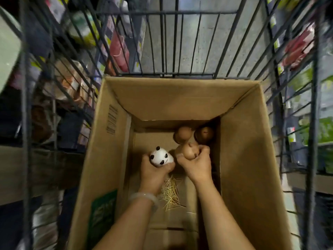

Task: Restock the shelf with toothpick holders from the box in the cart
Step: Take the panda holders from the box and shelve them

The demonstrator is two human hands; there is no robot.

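Both my hands reach deep into an open cardboard box standing in a wire cart. My left hand grips a white panda-shaped toothpick holder. My right hand grips a round brown wooden toothpick holder. Two more brown wooden holders lie at the far end of the box floor: a lighter one and a darker one in the far right corner.
Loose toothpicks lie scattered on the box floor between my forearms. Blurred shelves with packaged goods stand on the left and right of the cart. Grey floor shows beyond the cart's front bars.
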